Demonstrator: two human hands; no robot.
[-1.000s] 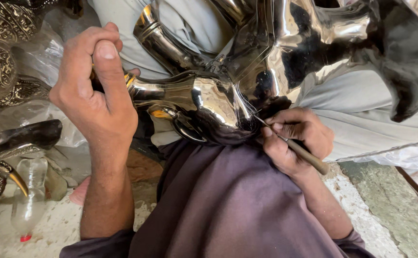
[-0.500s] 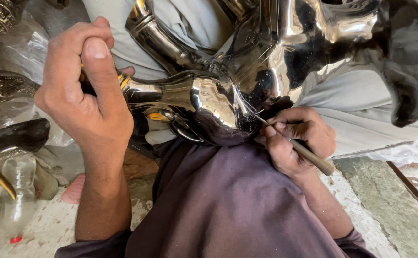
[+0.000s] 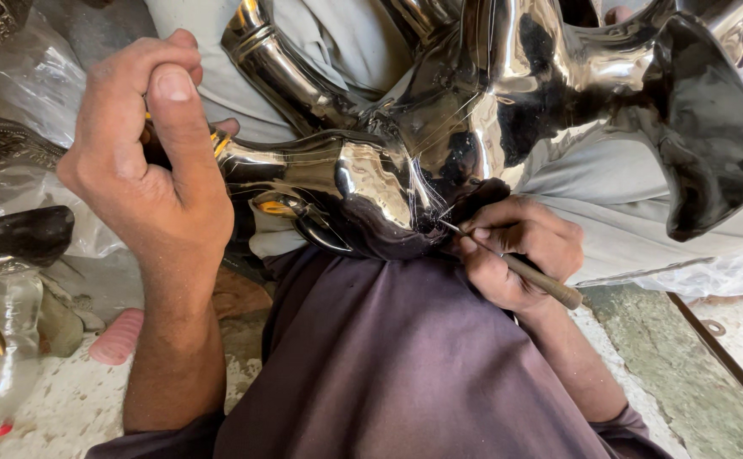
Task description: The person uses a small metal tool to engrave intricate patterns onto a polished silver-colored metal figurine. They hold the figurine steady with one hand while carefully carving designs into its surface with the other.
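Head view: polished metal vessel [image 3: 439, 161] is braced on the lap (purple cloth [image 3: 388, 357] beneath), its neck clenched by the left hand [image 3: 146, 170] while a scribing tool [image 3: 507, 263] is gripped pen-like in the right hand [image 3: 516, 251]

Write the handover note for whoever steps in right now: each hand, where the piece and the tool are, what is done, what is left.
Left hand: closed around a limb of the polished metal figure, steadying it on the lap.
Right hand: holds the thin scribing tool like a pen, tip against the figure's underside.
Done: fine scribed lines already show on the shiny surface near the tip.
Left: most of the surface is bare of lines.
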